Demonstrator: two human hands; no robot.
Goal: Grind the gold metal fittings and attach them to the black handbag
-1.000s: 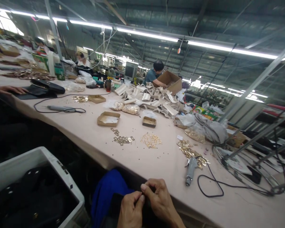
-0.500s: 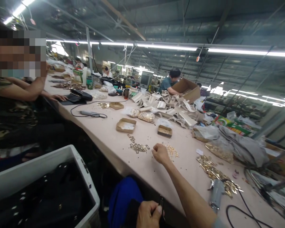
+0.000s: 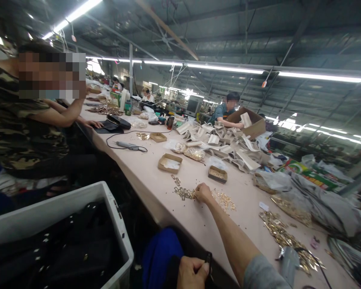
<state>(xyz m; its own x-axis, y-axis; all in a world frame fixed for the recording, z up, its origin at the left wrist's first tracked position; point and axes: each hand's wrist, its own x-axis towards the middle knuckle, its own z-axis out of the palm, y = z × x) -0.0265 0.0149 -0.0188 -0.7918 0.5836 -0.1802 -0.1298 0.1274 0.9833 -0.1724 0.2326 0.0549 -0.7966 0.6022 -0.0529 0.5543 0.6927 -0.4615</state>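
My left hand (image 3: 192,273) is low at the bottom of the view, below the table edge. Its thumb and fingers pinch a narrow dark strip (image 3: 209,261) that looks like a strap end. Over the table reaches my right hand (image 3: 203,193), fingers bent and closed, fingertips at the right side of a small pile of rectangular metal frames (image 3: 183,193). Whatever lies between those fingertips is hidden. Just right of this hand, tiny gold-coloured metal pieces (image 3: 225,200) are scattered. Two small cardboard trays, one with whitish contents (image 3: 170,162) and one with small pieces (image 3: 218,174), stand behind.
A white bin (image 3: 120,228) of black items with metal fittings stands left. At right lie gold metal parts (image 3: 284,237) and a grey corded tool (image 3: 289,265). Beige pieces (image 3: 222,140) are heaped further back. A co-worker (image 3: 27,120) sits left; another (image 3: 224,110) handles a box.
The view has shifted, so the scene sits further right. My right hand has moved left to the rectangular frames, its fist now more of a pinch. My left hand still holds the dark strip.
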